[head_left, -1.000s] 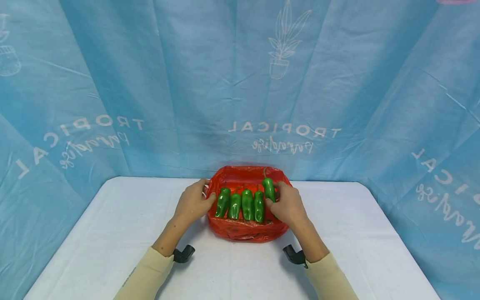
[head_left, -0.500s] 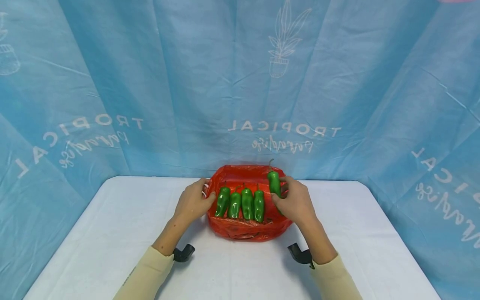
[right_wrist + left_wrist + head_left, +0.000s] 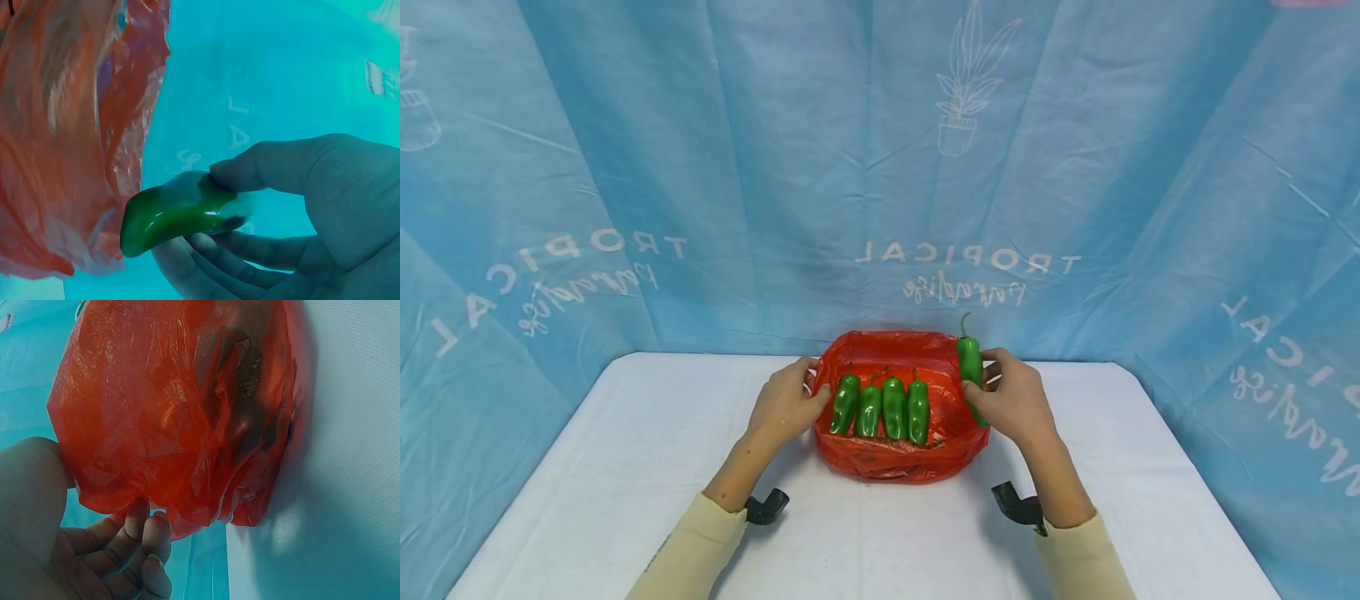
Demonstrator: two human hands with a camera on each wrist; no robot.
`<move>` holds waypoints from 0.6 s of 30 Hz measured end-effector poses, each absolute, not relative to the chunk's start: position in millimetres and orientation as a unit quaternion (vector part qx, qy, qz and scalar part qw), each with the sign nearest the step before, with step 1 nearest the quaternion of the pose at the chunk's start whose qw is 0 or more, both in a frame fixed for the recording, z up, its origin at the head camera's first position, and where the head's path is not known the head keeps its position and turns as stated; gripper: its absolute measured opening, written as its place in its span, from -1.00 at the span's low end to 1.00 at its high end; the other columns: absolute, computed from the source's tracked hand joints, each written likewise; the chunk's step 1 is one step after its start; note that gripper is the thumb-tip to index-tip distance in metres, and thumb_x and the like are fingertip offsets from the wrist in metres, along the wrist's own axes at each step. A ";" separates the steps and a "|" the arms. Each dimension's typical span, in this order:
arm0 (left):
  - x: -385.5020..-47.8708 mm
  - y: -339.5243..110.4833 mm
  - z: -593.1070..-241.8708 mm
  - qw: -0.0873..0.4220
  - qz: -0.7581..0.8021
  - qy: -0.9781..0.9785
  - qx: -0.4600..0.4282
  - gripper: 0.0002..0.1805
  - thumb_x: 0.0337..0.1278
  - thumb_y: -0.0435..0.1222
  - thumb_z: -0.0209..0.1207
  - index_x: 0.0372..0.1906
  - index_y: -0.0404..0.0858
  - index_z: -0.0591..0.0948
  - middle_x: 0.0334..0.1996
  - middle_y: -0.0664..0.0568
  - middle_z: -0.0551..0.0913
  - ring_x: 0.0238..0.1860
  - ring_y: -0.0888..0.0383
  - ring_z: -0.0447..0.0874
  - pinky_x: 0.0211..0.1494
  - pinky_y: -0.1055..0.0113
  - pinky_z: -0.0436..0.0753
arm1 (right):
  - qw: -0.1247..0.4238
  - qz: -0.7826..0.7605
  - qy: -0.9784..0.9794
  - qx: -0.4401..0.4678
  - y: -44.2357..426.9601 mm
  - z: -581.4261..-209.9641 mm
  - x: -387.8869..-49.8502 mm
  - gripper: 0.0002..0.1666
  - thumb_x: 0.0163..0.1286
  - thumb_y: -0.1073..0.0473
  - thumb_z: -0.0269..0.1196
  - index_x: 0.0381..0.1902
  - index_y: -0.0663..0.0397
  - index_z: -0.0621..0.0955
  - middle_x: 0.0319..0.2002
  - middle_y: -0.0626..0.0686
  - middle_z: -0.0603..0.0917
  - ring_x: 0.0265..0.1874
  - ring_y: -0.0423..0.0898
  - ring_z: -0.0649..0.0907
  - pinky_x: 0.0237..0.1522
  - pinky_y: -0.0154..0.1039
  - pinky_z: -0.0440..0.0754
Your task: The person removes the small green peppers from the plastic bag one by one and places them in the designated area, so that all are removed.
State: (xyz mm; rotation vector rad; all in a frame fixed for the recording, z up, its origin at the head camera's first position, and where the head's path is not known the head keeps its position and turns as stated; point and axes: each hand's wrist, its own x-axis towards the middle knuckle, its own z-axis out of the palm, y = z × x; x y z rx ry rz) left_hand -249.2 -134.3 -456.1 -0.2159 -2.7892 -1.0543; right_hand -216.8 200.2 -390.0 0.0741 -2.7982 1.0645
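Note:
A red plastic bag [image 3: 895, 462] lies open on the table, with several green peppers [image 3: 895, 408] side by side inside it. My left hand [image 3: 786, 406] grips the bag's left rim, thumb inside and fingers outside; the left wrist view shows the thin red film [image 3: 137, 425] between that thumb and fingers. At the bag's right edge my right hand [image 3: 1015, 396] pinches one green pepper [image 3: 971, 360], stem up, over the rim. Seen from the right wrist, this pepper [image 3: 178, 215] sits between thumb and fingers, apart from the bag's side [image 3: 69, 137].
A white cloth [image 3: 880, 542] covers the table. Blue printed curtains [image 3: 820, 183] hang right behind its back edge and along both sides. Black curved mounts [image 3: 767, 507] stick out from both wrists above the cloth.
My right hand has moved to the right and slightly up, carrying the pepper from above the bag's interior to its right rim. The left hand and the other peppers stay put.

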 end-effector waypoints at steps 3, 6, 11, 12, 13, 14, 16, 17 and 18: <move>-248.4 -133.7 -455.4 0.074 -0.352 -0.930 -0.070 -0.53 0.30 -0.20 0.27 0.23 -0.33 0.62 -0.31 -0.03 0.66 -0.44 0.11 0.56 -0.44 0.28 0.57 | 0.068 0.357 -0.932 0.015 206.9 -389.5 -218.3 -0.38 0.36 0.13 0.38 0.31 0.30 0.56 -0.10 0.21 0.73 -0.13 0.13 0.77 -0.23 -0.01 0.80; -248.0 -133.4 -454.5 0.072 -0.354 -0.930 -0.069 -0.53 0.30 -0.20 0.27 0.23 -0.33 0.62 -0.31 -0.03 0.66 -0.44 0.10 0.56 -0.45 0.28 0.58 | 0.062 0.355 -0.933 0.005 213.1 -389.9 -220.8 -0.37 0.37 0.12 0.38 0.32 0.31 0.55 -0.09 0.23 0.73 -0.11 0.15 0.77 -0.22 0.00 0.80; -247.6 -133.8 -453.8 0.072 -0.352 -0.931 -0.069 -0.53 0.29 -0.21 0.27 0.24 -0.33 0.62 -0.31 -0.04 0.67 -0.44 0.10 0.55 -0.45 0.28 0.57 | 0.051 0.353 -0.934 -0.007 222.8 -392.1 -224.7 -0.36 0.37 0.10 0.37 0.32 0.32 0.55 -0.08 0.25 0.72 -0.06 0.19 0.76 -0.20 0.03 0.80; -247.6 -133.8 -453.8 0.072 -0.350 -0.931 -0.069 -0.53 0.30 -0.20 0.27 0.23 -0.33 0.62 -0.31 -0.04 0.67 -0.44 0.11 0.55 -0.44 0.28 0.57 | 0.051 0.352 -0.935 -0.009 224.9 -392.8 -225.4 -0.36 0.37 0.10 0.37 0.32 0.32 0.55 -0.09 0.25 0.72 -0.06 0.19 0.75 -0.20 0.03 0.80; -247.8 -133.9 -453.9 0.072 -0.349 -0.932 -0.069 -0.53 0.30 -0.20 0.27 0.23 -0.33 0.62 -0.31 -0.04 0.67 -0.45 0.11 0.55 -0.44 0.28 0.57 | 0.050 0.351 -0.935 -0.009 227.0 -393.6 -226.1 -0.36 0.37 0.09 0.37 0.31 0.33 0.55 -0.09 0.26 0.72 -0.07 0.20 0.75 -0.20 0.03 0.79; -247.9 -133.9 -454.0 0.073 -0.349 -0.932 -0.070 -0.53 0.30 -0.20 0.27 0.23 -0.33 0.63 -0.31 -0.04 0.67 -0.45 0.11 0.55 -0.44 0.28 0.57 | 0.049 0.350 -0.935 -0.010 229.1 -394.6 -227.0 -0.36 0.38 0.09 0.36 0.31 0.33 0.55 -0.09 0.26 0.72 -0.07 0.19 0.75 -0.20 0.02 0.79; -248.0 -133.9 -454.2 0.074 -0.349 -0.932 -0.071 -0.54 0.30 -0.20 0.27 0.23 -0.33 0.63 -0.31 -0.04 0.67 -0.45 0.11 0.55 -0.44 0.28 0.57 | 0.048 0.350 -0.936 -0.013 233.1 -396.6 -228.8 -0.36 0.38 0.09 0.36 0.31 0.33 0.55 -0.10 0.27 0.72 -0.12 0.18 0.75 -0.22 0.01 0.78; -248.1 -133.9 -454.3 0.074 -0.349 -0.932 -0.071 -0.54 0.30 -0.21 0.27 0.22 -0.33 0.63 -0.31 -0.04 0.67 -0.45 0.11 0.56 -0.44 0.28 0.57 | 0.047 0.348 -0.936 -0.014 235.1 -398.0 -229.9 -0.36 0.38 0.09 0.36 0.31 0.34 0.55 -0.10 0.27 0.72 -0.15 0.17 0.74 -0.23 0.00 0.77; -248.1 -133.9 -454.4 0.074 -0.349 -0.931 -0.072 -0.54 0.30 -0.21 0.27 0.22 -0.33 0.63 -0.31 -0.04 0.67 -0.45 0.11 0.56 -0.44 0.28 0.57 | 0.045 0.347 -0.937 -0.015 236.9 -399.3 -230.9 -0.35 0.38 0.09 0.36 0.32 0.35 0.54 -0.11 0.28 0.72 -0.18 0.16 0.74 -0.25 -0.01 0.76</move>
